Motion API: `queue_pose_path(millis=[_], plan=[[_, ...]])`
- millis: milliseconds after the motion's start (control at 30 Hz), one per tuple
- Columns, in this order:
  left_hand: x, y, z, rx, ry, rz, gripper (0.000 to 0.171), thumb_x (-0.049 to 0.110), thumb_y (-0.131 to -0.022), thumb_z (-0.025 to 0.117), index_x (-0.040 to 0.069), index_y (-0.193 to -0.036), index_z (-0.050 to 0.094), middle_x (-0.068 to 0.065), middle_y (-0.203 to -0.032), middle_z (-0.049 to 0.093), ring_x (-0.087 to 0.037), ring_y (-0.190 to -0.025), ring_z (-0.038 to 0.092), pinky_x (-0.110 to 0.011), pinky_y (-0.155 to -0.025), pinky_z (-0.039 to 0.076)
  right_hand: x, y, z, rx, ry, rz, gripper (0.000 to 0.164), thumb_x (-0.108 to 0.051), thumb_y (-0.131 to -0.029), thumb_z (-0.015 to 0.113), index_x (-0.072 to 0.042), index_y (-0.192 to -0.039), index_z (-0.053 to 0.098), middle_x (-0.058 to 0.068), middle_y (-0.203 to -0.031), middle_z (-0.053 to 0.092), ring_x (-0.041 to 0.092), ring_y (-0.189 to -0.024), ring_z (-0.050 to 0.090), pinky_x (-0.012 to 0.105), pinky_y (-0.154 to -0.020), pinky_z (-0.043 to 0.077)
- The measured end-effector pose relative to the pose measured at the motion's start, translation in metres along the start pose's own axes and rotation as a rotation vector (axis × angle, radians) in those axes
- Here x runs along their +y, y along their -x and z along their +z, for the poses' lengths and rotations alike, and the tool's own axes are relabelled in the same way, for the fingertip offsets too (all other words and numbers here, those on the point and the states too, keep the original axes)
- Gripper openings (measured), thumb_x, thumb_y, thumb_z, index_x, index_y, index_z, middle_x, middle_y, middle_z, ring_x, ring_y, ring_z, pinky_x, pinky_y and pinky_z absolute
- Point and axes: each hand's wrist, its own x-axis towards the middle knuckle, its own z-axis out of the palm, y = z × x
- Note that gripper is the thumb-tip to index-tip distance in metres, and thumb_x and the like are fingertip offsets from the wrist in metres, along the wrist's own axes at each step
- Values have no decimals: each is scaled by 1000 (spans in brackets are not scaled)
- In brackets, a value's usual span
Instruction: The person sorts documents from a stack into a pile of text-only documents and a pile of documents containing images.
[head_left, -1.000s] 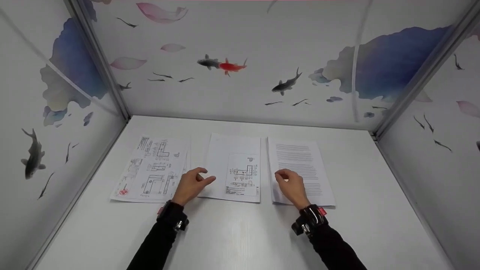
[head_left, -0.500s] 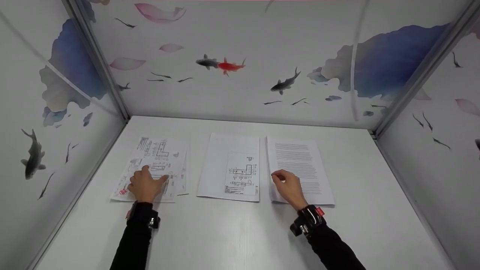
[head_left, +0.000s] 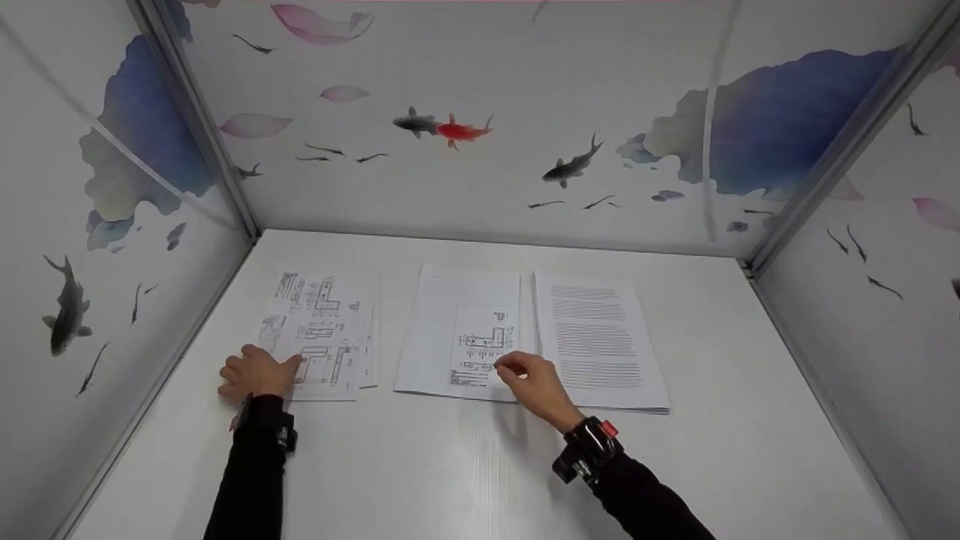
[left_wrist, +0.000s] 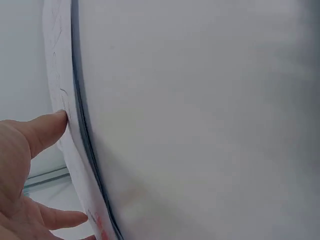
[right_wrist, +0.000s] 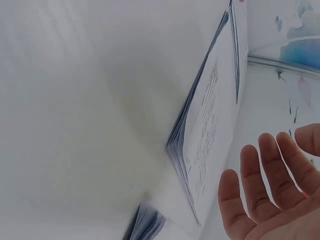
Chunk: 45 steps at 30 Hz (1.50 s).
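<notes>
My left hand (head_left: 259,373) is at the lower left corner of the left stack of drawing sheets (head_left: 324,311), fingers spread past its left edge. In the left wrist view the thumb (left_wrist: 50,130) touches the printed top sheet, and the other fingers reach toward the red mark. My right hand (head_left: 536,384) hovers over the lower right of the middle stack of paper (head_left: 435,330), whose top sheet has a smaller printed drawing. Nothing is in its loosely bent fingers (right_wrist: 272,170), as the right wrist view shows.
A stack of text-printed sheets (head_left: 600,330) lies right of the middle one, their edges close together. A few sheets stick out on the left stack's right side. White panels with painted fish (head_left: 570,161) enclose the white table (head_left: 450,472) at the back and sides.
From beside the middle stack, my left hand has moved left across the drawing sheets to their lower left corner. My right hand has shifted left from the text-printed stack to the middle stack.
</notes>
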Motion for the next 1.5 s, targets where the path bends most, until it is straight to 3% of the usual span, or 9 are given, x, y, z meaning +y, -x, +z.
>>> queue_pose_path(millis=[267,467,633,700,833,967,1100,1300,1500], plan=[[8,-6,-9,-87,8,-53,80,42,-74,69,-8,-124,31,-33,-105,42,-45,-100,40,-55,-79,35,-13,0,25,-103,-63,-43,12,-18,-87,58,-12,-93,67,3,-94,65,10,-83,58,29,-74,46],[10,-2,-14,-157,90,-58,65,32,-76,71,-6,-115,36,-26,-95,50,-40,-89,49,-48,-69,41,-13,4,34,-126,-74,-62,15,-17,-88,58,-7,-95,67,4,-93,66,10,-81,58,28,-74,46],[3,2,-14,-150,162,5,49,25,-77,70,-7,-104,45,-23,-88,55,-34,-75,55,-39,-57,42,-13,5,36,-137,-71,-74,16,-16,-88,58,-6,-96,67,0,-91,65,8,-79,59,27,-72,47],[-2,1,-13,-161,218,55,46,21,-78,67,-8,-107,47,-24,-92,56,-34,-79,56,-39,-60,42,-12,4,36,-144,-88,-76,16,-16,-88,58,-6,-96,67,-1,-91,65,8,-78,59,27,-71,47],[-7,-4,-9,-250,447,135,45,17,-85,58,-6,-122,45,-24,-111,55,-33,-96,53,-40,-77,41,-12,2,34,-160,-141,-32,17,-15,-88,57,-4,-97,66,5,-93,65,10,-78,60,27,-69,48],[-8,-6,-5,-300,671,134,48,18,-91,51,0,-134,37,-18,-121,51,-27,-106,49,-36,-88,37,-12,-2,32,-164,-184,50,18,-16,-88,57,-4,-98,66,6,-92,65,14,-78,61,28,-66,49],[-2,-3,-6,-280,826,131,50,21,-93,50,6,-137,33,-14,-122,51,-22,-105,52,-31,-84,41,-13,-4,31,-167,-246,95,17,-15,-89,57,-3,-98,65,8,-90,65,23,-81,62,32,-66,48],[13,4,-12,-253,953,125,51,28,-92,53,13,-137,35,-9,-119,53,-18,-100,56,-27,-77,45,-30,-4,24,-187,-345,133,15,-8,-89,54,-1,-98,64,16,-93,64,35,-88,60,42,-71,49],[37,16,-14,-269,1051,161,51,33,-89,56,16,-134,39,-6,-120,54,-18,-102,55,-28,-79,44,-38,-4,16,-189,-427,178,17,-10,-90,53,-3,-102,63,16,-94,62,33,-89,60,49,-76,47]])
